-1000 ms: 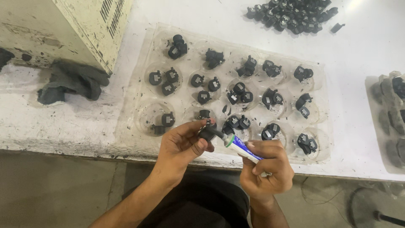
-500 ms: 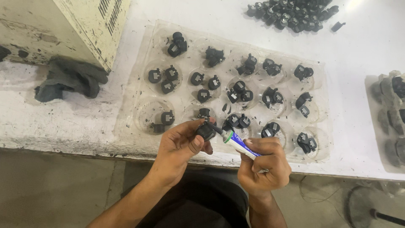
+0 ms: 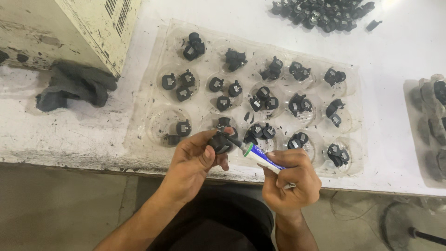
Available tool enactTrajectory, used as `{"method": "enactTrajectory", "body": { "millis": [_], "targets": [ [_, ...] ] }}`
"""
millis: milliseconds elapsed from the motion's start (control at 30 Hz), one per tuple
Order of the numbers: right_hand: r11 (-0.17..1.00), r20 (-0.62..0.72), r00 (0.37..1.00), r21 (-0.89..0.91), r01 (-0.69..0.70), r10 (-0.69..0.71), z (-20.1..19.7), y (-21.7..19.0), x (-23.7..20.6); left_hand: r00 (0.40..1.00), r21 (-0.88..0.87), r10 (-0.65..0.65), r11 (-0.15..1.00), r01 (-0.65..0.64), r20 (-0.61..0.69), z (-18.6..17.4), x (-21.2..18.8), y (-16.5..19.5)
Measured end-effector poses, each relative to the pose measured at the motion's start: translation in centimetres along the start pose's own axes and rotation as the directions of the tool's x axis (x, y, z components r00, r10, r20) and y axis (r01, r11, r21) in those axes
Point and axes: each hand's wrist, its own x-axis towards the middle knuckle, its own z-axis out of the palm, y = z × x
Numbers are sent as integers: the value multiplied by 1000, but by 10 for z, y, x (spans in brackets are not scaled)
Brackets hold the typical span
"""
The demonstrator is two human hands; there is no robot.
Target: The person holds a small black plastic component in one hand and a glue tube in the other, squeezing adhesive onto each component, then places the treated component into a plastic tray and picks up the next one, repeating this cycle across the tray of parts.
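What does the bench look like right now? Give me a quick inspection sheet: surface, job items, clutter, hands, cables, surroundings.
Surface: white worktable, grimy and stained along its front edge.
Job's things: small black part held over a clear plastic tray whose round pockets hold similar black parts; white and blue tube, its nozzle at the held part.
Clutter: dark rag at the left; loose pile of black parts at the far edge; second tray at the right edge.
Grippers: left hand grips the part; right hand grips the tube.
Cables: thin wire below the table edge.
Surroundings: cream metal cabinet at the upper left; concrete floor.
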Motion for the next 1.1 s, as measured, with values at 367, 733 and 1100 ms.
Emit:
{"method": "enactTrajectory", "body": {
  "millis": [367, 733, 1100],
  "targets": [
    [988, -47, 987, -2, -155, 155, -3, 13, -11, 918, 996, 392, -85, -34, 65, -43, 26, 101],
    [991, -49, 994, -85, -104, 100, 5, 13, -10, 971, 810, 133, -580, -85, 197, -71, 31, 109],
    [995, -51, 996, -63, -78, 75, 6, 13, -10, 931, 857, 176, -366, 364, -320, -29, 18, 87]
  ]
}}
